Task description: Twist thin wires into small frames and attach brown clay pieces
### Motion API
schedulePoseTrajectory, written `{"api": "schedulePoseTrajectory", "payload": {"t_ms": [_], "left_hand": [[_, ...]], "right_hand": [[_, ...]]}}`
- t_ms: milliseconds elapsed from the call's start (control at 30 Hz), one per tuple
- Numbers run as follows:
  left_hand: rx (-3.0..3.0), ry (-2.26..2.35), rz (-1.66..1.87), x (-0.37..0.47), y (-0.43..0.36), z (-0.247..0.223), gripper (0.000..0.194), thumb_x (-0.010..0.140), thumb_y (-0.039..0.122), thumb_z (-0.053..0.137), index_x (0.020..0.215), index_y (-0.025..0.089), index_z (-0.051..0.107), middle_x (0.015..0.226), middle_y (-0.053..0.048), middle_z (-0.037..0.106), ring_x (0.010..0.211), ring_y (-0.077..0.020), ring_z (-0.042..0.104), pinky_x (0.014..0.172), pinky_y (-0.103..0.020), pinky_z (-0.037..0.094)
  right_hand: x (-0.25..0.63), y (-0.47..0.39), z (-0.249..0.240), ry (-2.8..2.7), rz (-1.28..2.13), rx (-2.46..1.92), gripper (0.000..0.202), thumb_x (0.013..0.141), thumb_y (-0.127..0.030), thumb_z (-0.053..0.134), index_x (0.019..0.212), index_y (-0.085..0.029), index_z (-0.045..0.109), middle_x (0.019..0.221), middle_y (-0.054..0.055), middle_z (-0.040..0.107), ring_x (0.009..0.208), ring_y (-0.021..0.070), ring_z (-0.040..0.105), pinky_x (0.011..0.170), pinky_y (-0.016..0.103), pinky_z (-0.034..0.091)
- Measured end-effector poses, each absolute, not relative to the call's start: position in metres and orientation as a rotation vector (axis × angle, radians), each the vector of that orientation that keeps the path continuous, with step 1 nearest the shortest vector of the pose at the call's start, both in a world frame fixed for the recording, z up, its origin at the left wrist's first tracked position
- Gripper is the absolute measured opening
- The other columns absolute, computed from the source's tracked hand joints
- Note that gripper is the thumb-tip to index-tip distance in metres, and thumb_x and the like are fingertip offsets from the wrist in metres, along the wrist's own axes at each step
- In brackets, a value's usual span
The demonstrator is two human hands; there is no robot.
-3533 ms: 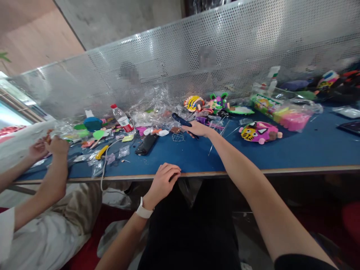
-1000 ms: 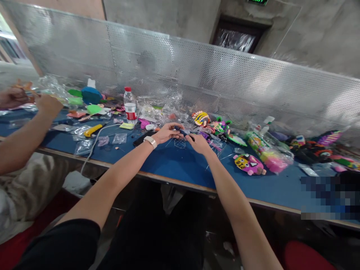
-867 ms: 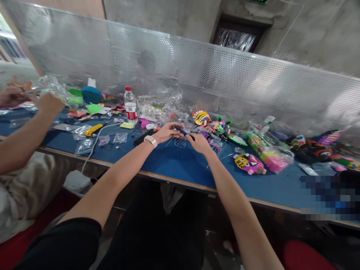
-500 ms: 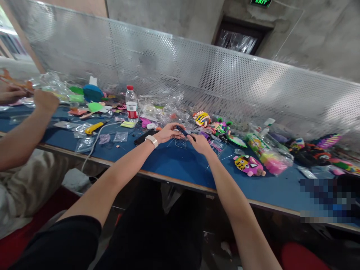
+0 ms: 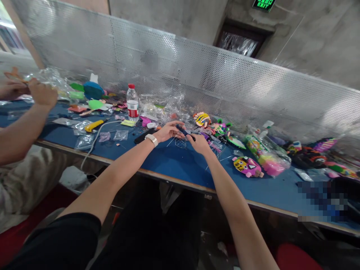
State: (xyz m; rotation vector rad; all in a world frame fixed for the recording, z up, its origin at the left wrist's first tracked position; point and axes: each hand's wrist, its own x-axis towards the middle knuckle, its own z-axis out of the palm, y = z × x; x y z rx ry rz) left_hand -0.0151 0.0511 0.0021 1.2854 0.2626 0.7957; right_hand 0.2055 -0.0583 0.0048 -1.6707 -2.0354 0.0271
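Observation:
Over the middle of the blue table, my left hand [image 5: 168,130] has its thumb and fingers closed about the far end of a dark, slim, stick-like tool [image 5: 182,131]. My right hand [image 5: 199,143] grips the near end of the same tool; its exact kind is too small to tell. Just below the hands lies a thin wire-like outline [image 5: 180,142] on the tabletop. A black flat object [image 5: 143,136], like a phone, rests beside my left wrist. Thin pale sticks or wires [image 5: 221,159] lie to the right of my right hand.
A water bottle [image 5: 132,103] with a red cap stands behind on the left, near a yellow box cutter [image 5: 94,126] and a white cable [image 5: 95,144]. Colourful foam animal figures [image 5: 248,167] and plastic bags lie to the right. A co-worker's hands [image 5: 42,93] are at far left.
My hands and the dark tool have kept almost the same pose. At the left, the co-worker's nearer hand has shifted slightly left and up. The view has tilted a little.

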Motion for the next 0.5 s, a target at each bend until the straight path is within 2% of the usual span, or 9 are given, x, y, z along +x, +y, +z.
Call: {"api": "schedulePoseTrajectory", "payload": {"t_ms": [100,200,367,500], "left_hand": [[1.246,0.256,0.782,-0.0154,0.0524,0.0026,0.045,0.079,0.013,0.064,0.122,0.015,0.074,0.116,-0.012,0.084,0.084,-0.0201,0.083,0.087,-0.037,0.066],[1.269,0.296,0.791,-0.0152,0.0525,0.0024,0.046,0.076,0.014,0.065,0.121,0.015,0.074,0.113,-0.012,0.084,0.084,-0.0198,0.083,0.082,-0.034,0.065],[1.453,0.365,0.830,-0.0156,0.0489,0.0031,0.033,0.080,0.021,0.085,0.112,0.016,0.076,0.093,-0.008,0.080,0.080,-0.0191,0.079,0.071,-0.030,0.060],[1.564,0.433,0.897,-0.0150,0.0480,0.0029,0.033,0.081,0.032,0.095,0.106,0.016,0.079,0.081,-0.007,0.077,0.072,-0.0171,0.072,0.070,-0.032,0.057]], "right_hand": [[0.2064,-0.0564,0.0033,-2.001,0.059,-1.647,0.051,0.117,-0.052,0.047,0.091,-0.019,0.078,0.086,0.009,0.080,0.078,0.0250,0.071,0.072,0.031,0.043],[0.2068,-0.0556,0.0030,-1.982,0.069,-1.629,0.055,0.117,-0.052,0.047,0.081,-0.020,0.074,0.080,0.009,0.078,0.077,0.0256,0.071,0.073,0.032,0.043],[0.2061,-0.0578,0.0059,-2.005,0.098,-1.623,0.061,0.117,-0.055,0.043,0.070,-0.023,0.063,0.068,0.007,0.071,0.073,0.0261,0.070,0.072,0.033,0.045],[0.2045,-0.0589,0.0075,-2.015,0.131,-1.611,0.061,0.117,-0.057,0.041,0.070,-0.024,0.061,0.065,0.005,0.069,0.071,0.0257,0.069,0.073,0.033,0.045]]}}
